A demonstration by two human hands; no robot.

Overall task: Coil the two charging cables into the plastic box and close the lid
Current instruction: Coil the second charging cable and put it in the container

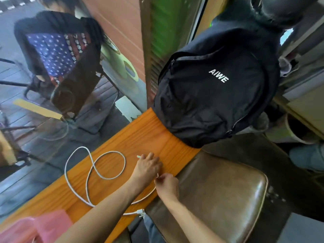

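Observation:
White charging cable (98, 172) lies in loose loops on the orange wooden counter (145, 137), and I cannot tell whether it is one cable or two. One plug end (141, 212) rests at the counter's near edge. My left hand (147, 168) lies palm down on the counter over a cable end, with a white tip (138, 156) poking out past the fingers. My right hand (166, 185) pinches the cable at the counter's edge, close beside the left hand. No plastic box is in view.
A black backpack (215, 92) stands on the far end of the counter. A brown leather stool (219, 195) sits right of the counter. A pink plastic bag (38, 227) lies at the near left. A glass window runs along the counter's left side.

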